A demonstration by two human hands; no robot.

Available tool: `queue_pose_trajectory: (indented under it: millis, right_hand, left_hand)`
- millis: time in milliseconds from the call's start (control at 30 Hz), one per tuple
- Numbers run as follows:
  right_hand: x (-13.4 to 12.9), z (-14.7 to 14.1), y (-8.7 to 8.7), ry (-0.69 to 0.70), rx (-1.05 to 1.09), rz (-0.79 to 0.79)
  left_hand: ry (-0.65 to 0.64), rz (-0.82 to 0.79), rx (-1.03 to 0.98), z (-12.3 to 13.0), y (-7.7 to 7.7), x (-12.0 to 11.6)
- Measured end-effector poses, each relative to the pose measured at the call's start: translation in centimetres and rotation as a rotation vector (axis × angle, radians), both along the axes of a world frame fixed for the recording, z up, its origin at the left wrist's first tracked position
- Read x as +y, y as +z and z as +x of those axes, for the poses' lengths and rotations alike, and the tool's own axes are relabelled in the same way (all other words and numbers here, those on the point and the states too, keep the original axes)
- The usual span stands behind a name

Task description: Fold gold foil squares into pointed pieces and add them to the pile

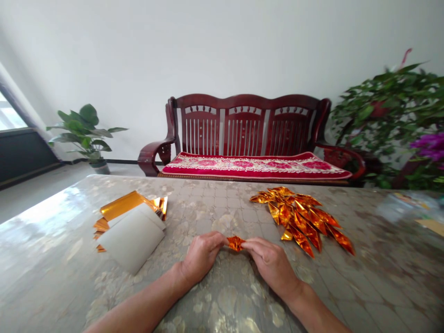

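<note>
Between my two hands is a small folded gold foil paper piece [236, 243], orange and shiny, low over the table in the middle. My left hand [204, 253] pinches its left end, and my right hand [268, 259] closes on its right end. Parts of both ends are hidden under the fingers. To the right lies a heap of folded gold foil pieces [300, 217] with pointed ends. On the left is a fanned stack of foil paper sheets [133, 240], some with the grey-white side up and some with the gold side up.
The table [208, 300] has a glossy, flower-patterned cover. At its right edge are a clear plastic bag [405, 206] and a tan flat piece [432, 226]. Beyond it stands a dark red wooden bench [243, 125]. Potted plants [86, 132] flank the bench.
</note>
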State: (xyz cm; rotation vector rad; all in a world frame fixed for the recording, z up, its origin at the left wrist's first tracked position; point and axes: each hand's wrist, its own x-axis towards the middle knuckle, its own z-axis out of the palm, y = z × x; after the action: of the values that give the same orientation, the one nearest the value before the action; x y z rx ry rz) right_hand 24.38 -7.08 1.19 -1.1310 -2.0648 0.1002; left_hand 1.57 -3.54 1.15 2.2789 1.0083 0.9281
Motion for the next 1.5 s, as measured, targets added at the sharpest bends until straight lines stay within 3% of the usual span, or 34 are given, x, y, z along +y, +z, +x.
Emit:
queue_pose_trajectory:
  millis: [333,567,933,1300,1500]
  right_hand:
    - [0.03,-0.22,0.08,-0.016,-0.027,0.025]
    - [0.17,-0.08,0.03,-0.055,-0.039,0.121]
    - [0.20,-0.11,-0.07,-0.052,-0.067,0.050]
    - [0.06,-0.28,-0.07,-0.049,-0.051,0.085]
    - [-0.18,-0.34,0.58,0.027,0.040,0.052]
  left_hand:
    - [0.104,-0.025,-0.027,0.18,-0.76,0.29]
    - [0.089,0.020,-0.039,0.38,-0.63,0.27]
    - [0.147,-0.066,-0.019,0.68,-0.71,0.24]
    - [0.207,-0.118,0.003,0.89,-0.22,-0.02]
    - [0.215,-0.115,-0.025,0.89,-0.40,0.02]
